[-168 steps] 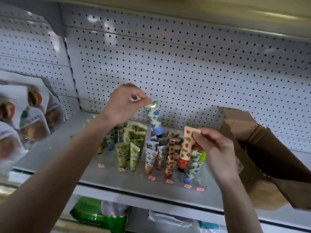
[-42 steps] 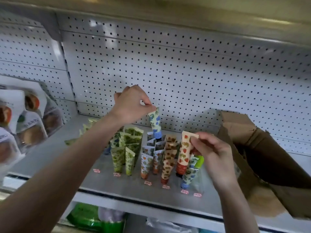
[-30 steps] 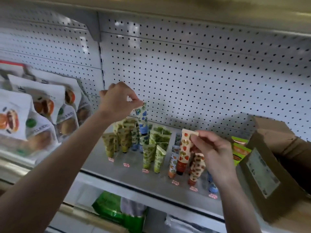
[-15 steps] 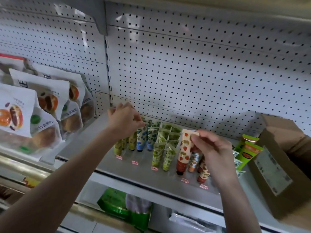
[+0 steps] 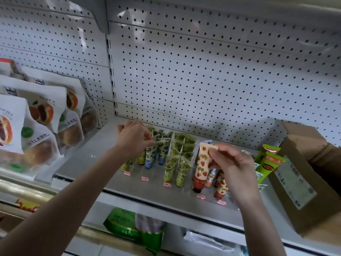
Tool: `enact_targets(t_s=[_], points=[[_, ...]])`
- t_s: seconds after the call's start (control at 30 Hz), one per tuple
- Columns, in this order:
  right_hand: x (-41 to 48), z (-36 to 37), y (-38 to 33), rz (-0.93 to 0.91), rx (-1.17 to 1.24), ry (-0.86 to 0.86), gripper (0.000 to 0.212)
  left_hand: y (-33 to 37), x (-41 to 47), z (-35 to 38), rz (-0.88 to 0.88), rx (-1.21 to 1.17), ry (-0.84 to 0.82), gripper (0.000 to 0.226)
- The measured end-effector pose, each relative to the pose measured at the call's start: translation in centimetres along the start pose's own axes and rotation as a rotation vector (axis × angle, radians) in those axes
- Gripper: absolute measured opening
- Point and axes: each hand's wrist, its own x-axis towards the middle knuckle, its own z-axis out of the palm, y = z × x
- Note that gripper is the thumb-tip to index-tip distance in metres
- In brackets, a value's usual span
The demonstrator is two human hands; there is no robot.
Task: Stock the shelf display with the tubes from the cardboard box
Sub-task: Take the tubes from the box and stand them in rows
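Rows of small printed tubes stand cap-down on the grey shelf (image 5: 88, 163). My left hand (image 5: 133, 138) pinches the crimped top of a blue-patterned tube (image 5: 151, 157), which stands in the front of a left row. My right hand (image 5: 233, 163) pinches the top of a red strawberry tube (image 5: 201, 168) with its cap down at the front of a right row. Green tubes (image 5: 181, 163) fill the rows between. The cardboard box (image 5: 310, 183) lies on the shelf at the right; its inside is hidden.
White snack bags (image 5: 36, 122) stand on the shelf at the left. Two green and orange cartons (image 5: 270, 159) lean beside the box. White pegboard (image 5: 203, 80) backs the shelf. Green packs (image 5: 132, 230) lie on the lower shelf. Small red price tags line the shelf front.
My left hand has lowered the blue-patterned tube from the air into a left row. The view swung left, so the box sits farther right. My right hand still holds the strawberry tube.
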Motion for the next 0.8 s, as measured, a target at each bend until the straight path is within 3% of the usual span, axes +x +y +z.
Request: enact_targets(t_s=[0.3,0.47,0.8], points=[[0.2,-0.3,0.1,-0.002,0.008,0.017,0.015,0.0,0.3,-0.5,0.0,0.017,-0.044,0.018],[0.3,-0.9,0.0,-0.012,0.011,0.026,0.018,1.1,0.5,-0.9,-0.007,-0.021,0.014,0.026],[0.1,-5.8,-0.1,-0.046,-0.025,0.136,0.015,9.3,2.1,-0.7,0.17,-0.215,0.014,0.017]])
